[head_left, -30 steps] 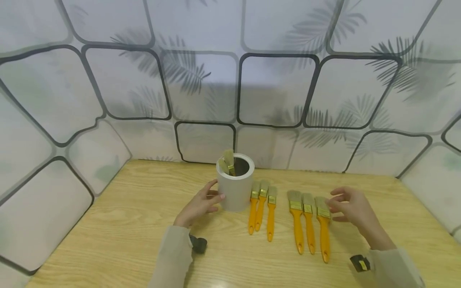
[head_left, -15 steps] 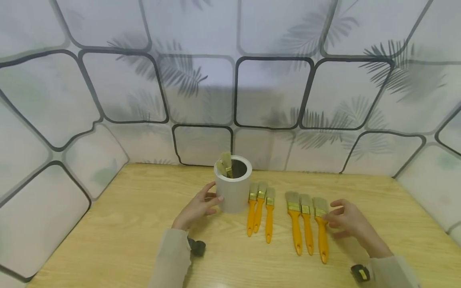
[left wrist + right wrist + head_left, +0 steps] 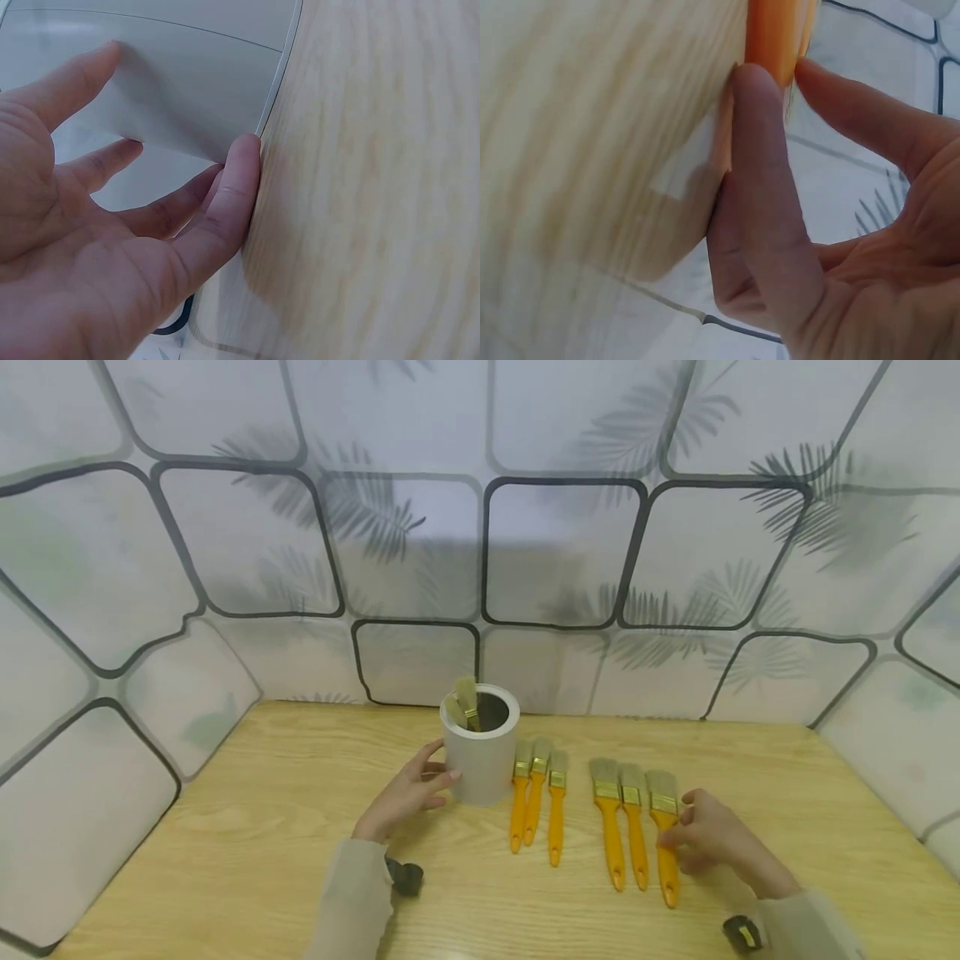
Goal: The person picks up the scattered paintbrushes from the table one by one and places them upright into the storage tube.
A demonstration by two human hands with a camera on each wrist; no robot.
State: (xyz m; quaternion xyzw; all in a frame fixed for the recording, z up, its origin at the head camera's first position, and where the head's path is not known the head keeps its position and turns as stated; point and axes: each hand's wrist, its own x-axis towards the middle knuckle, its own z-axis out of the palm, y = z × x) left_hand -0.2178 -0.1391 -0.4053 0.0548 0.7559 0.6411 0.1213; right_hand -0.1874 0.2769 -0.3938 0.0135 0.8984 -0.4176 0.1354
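A white round can [image 3: 480, 764] stands on the table with a few paintbrushes [image 3: 467, 697] in it, bristles up. My left hand [image 3: 405, 797] rests its fingertips on the can's left side; in the left wrist view its spread fingers touch the wall [image 3: 187, 82] low near the table. At the right, my right hand [image 3: 712, 835] holds the rightmost wide paintbrush [image 3: 666, 835] by the upper handle as it lies there. In the right wrist view, thumb and finger stand on either side of its orange handle [image 3: 769, 37].
Two more wide brushes [image 3: 611, 827] lie just left of the held one. Between them and the can are three narrower brushes [image 3: 556, 814], handles toward me. A patterned wall [image 3: 555, 668] closes off the back of the wooden table [image 3: 285, 852].
My right hand has come down and left, from beside the rightmost brush's bristles onto its handle. The left hand stays at the can. The whole head view has shifted slightly.
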